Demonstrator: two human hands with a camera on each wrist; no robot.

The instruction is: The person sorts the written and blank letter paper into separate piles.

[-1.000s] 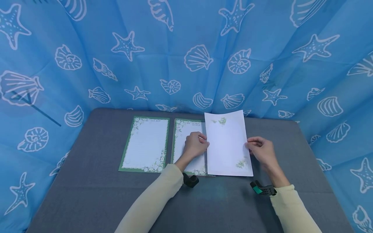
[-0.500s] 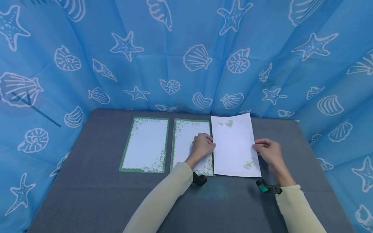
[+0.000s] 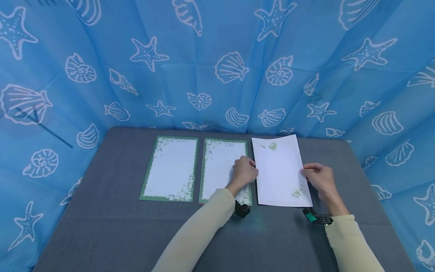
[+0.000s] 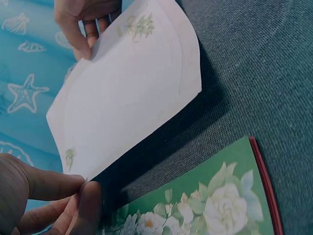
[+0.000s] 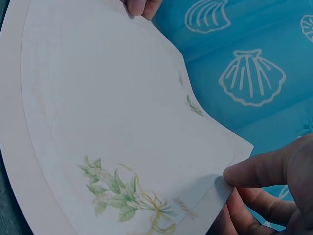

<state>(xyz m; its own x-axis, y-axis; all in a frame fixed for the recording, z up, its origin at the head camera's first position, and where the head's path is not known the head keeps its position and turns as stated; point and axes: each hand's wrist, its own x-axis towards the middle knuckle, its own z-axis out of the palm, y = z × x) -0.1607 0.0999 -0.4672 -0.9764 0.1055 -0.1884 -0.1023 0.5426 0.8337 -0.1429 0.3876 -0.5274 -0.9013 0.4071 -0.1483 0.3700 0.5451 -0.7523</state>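
The white rectangular paper sheet printed with green leaf sprigs (image 3: 280, 175) is spanning the space between my hands, bowing slightly and casting a shadow on the cloth beneath. My left hand (image 3: 244, 170) is pinching its left edge between thumb and fingers, and my right hand (image 3: 321, 181) is pinching the opposite edge the same way. A sprig tied with yellow ribbon (image 5: 115, 193) is showing near my right thumb. My left wrist is wearing a small black device (image 3: 242, 209), my right a black strap with a green patch (image 3: 317, 218), both just beyond pale yellow sleeves (image 3: 351, 241). Just left of the sheet, partly under my left hand and forearm, a white paper pad with a green floral border and red side edge (image 3: 219, 158) is lying flat. Farther left, a similar green-bordered white page (image 3: 171, 170) is lying near it. The dark grey cloth-covered tabletop (image 3: 115, 226) is carrying both; behind, a blue curtain with white seashells and starfish (image 3: 190, 56) is hanging.
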